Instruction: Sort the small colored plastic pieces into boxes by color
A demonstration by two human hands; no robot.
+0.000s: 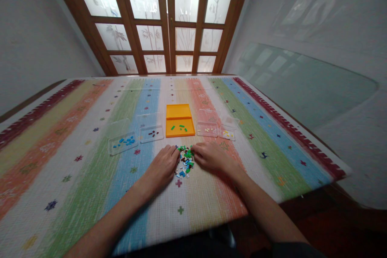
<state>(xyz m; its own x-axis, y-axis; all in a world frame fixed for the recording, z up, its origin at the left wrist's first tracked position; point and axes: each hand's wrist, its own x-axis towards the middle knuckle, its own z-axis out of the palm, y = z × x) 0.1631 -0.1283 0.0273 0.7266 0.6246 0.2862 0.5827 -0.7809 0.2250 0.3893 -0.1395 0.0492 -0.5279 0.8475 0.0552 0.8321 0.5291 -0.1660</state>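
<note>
Mixed pile of small coloured pieces lies on the cloth-covered bench, between the two hands and nearer the person than the open orange box, which holds a few green pieces. Left grip and right grip both at the pile's far end, fingers curled; whether either is clamped on a piece cannot be told. Judgement: step in hand appears to be picking through the pile. Best done with fingertips alone, one piece per pinch, the heap spread thin so that overlapping pieces separate. Wrists kept to the sides should avoid scattering loose pieces.
</note>
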